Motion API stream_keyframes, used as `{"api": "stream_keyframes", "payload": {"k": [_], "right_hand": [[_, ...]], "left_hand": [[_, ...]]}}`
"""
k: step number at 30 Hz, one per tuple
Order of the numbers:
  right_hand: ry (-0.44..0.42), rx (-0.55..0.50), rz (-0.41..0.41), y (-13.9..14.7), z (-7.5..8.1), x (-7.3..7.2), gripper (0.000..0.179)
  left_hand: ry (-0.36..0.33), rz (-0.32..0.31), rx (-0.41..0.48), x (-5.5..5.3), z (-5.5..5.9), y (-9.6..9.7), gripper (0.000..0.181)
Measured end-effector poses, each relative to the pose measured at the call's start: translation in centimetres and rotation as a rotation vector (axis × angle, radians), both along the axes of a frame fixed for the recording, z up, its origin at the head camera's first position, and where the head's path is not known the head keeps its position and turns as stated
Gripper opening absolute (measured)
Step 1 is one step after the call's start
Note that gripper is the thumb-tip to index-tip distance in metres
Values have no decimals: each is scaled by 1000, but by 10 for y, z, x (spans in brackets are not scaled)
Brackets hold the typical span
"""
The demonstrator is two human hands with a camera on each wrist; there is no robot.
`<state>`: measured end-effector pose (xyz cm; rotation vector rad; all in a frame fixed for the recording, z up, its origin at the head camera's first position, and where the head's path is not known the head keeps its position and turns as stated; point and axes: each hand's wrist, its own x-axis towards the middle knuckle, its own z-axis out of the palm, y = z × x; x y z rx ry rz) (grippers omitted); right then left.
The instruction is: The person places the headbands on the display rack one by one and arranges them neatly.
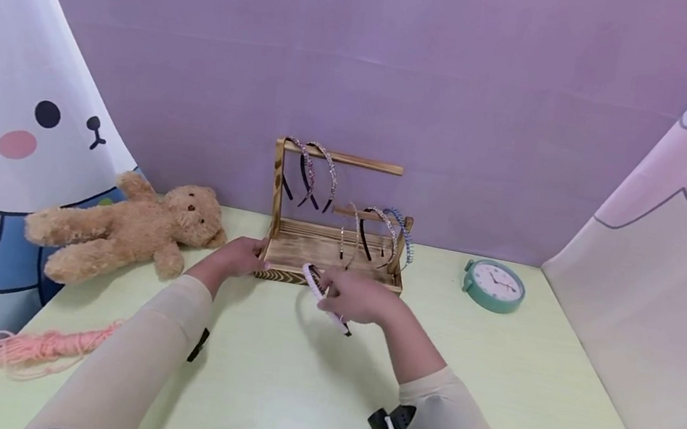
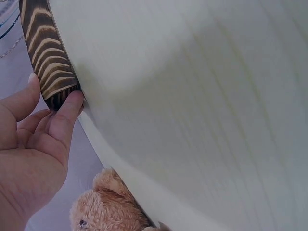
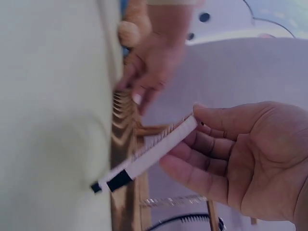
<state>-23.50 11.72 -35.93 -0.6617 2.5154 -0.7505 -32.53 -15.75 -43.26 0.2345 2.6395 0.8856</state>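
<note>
A wooden headband rack (image 1: 299,251) with a shallow tray and two bars stands at the back of the table. My left hand (image 1: 238,257) grips the tray's left front corner; in the left wrist view thumb and fingers lie about its striped wooden end (image 2: 50,60). Between the thumb and fingers of my right hand (image 1: 361,298) is a white headband (image 3: 163,149) with black tips, held tilted in front of the tray. Two glittery headbands (image 1: 330,176) hang on the upper bar. Several more, including a blue one (image 1: 408,242), hang on the lower bar.
A brown teddy bear (image 1: 137,229) lies left of the rack, with a bundle of pink yarn (image 1: 51,347) nearer the front. At the right is a green clock (image 1: 494,286). A purple backdrop (image 1: 365,63) rises behind the table, and printed curtains flank it.
</note>
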Motion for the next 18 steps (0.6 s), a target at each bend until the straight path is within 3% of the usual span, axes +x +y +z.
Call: {"api": "stream_keyframes", "payload": {"k": [8, 18], "right_hand": [[-30, -231, -75, 31, 21, -8, 24], [176, -460, -276, 84, 66, -13, 32]], "left_hand": [[7, 10, 8, 4, 4, -1, 70], [16, 0, 10, 4, 3, 1, 70]]}}
